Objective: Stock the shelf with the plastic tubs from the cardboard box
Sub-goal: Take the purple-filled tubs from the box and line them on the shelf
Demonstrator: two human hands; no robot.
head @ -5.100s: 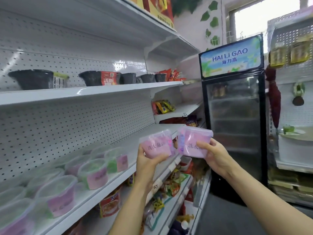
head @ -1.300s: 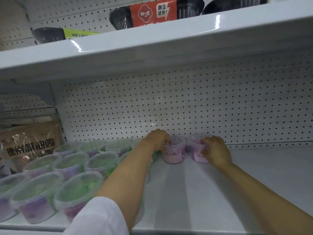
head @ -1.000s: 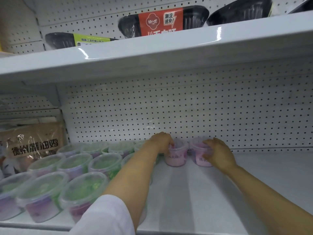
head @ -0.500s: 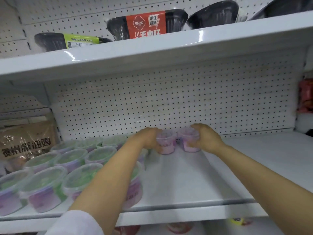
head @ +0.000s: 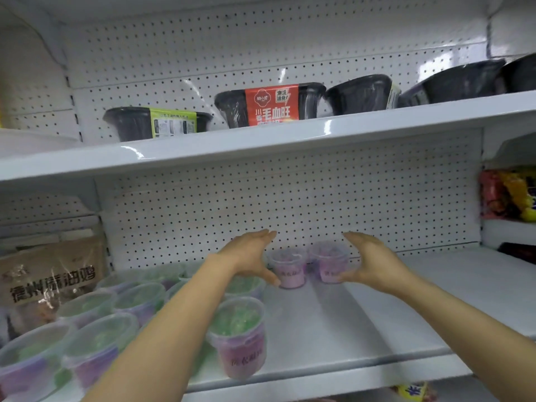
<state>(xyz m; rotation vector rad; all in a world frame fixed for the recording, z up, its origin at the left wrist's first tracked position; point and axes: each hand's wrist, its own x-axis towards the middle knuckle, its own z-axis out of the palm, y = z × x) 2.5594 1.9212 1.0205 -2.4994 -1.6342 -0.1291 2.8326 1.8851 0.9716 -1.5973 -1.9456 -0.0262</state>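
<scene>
Two clear tubs with pink labels stand side by side at the back of the white shelf [head: 362, 323]: the left pink tub [head: 290, 266] and the right pink tub [head: 330, 262]. My left hand [head: 251, 255] hovers just left of them with its fingers spread, holding nothing. To the right of the pair, my right hand [head: 369, 261] is also spread wide and holds nothing. Several tubs with green contents [head: 116, 323] fill the shelf's left part, and one tub [head: 239, 335] stands near the front edge. The cardboard box is out of view.
The upper shelf [head: 290, 134] overhangs close above and carries black bowls [head: 272, 104]. A brown snack bag [head: 49, 282] stands at the far left. Red and yellow packets [head: 507, 195] sit in the bay to the right. The shelf's right half is bare.
Both hands have let go of the two pink tubs and spread apart from them. The tubs now stand free at the back of the shelf. The camera has tilted upward.
</scene>
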